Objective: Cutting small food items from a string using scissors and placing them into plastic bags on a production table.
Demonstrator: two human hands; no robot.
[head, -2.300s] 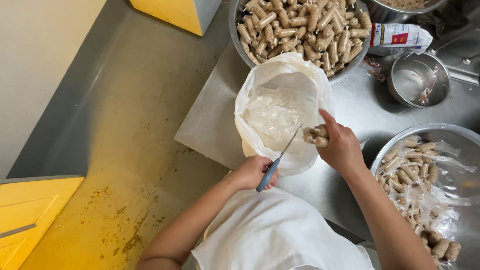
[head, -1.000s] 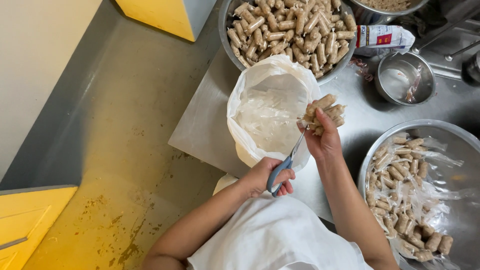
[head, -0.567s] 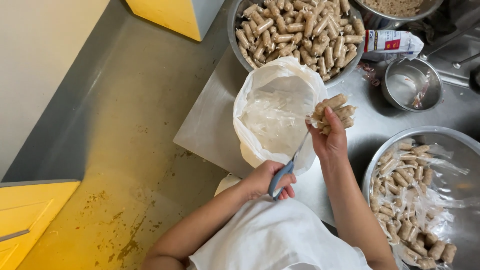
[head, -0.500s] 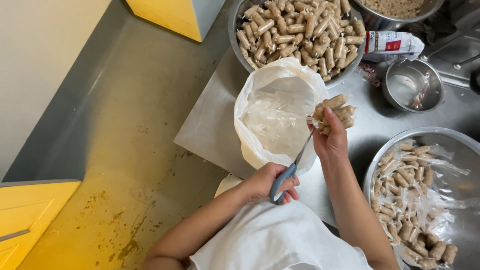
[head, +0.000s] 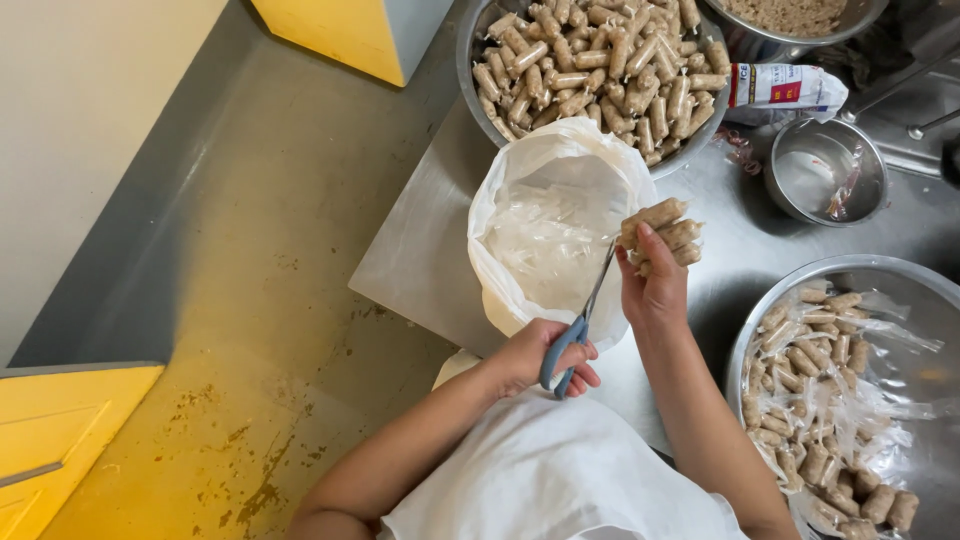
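scissors (head: 585, 320): your left hand (head: 535, 355) grips them, blades aimed up-right toward sausages
sausages (head: 665, 235): your right hand (head: 655, 290) clutches the bunch just right of white bag (head: 520, 290)

Brushed steel table (head: 420, 250), glossy metal bowls (head: 845, 150), crinkly translucent plastic bag (head: 550, 230), blue plastic-handled scissors (head: 575, 335)

A commercial food-prep kitchen: steel worktable (head: 420, 270), big metal bowls (head: 745, 345) heaped with sausages (head: 600, 60).
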